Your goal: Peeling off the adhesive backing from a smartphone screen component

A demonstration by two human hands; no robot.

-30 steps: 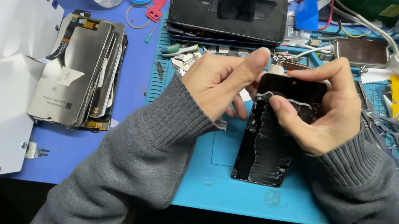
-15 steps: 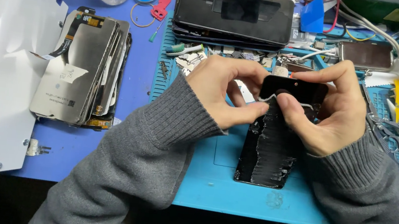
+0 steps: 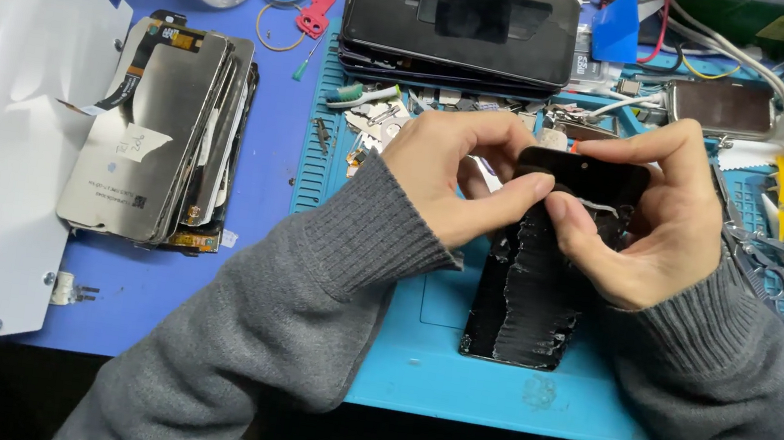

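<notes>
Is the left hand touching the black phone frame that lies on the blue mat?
Touching. The head view shows the left hand with its thumb pressed on the black phone frame near its top end, facing the right hand.

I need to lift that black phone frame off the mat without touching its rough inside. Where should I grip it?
Probably by the long side edges of the black phone frame, coming from its free lower end: it lies flat on the teal mat, while the left hand and right hand cover the top.
</notes>
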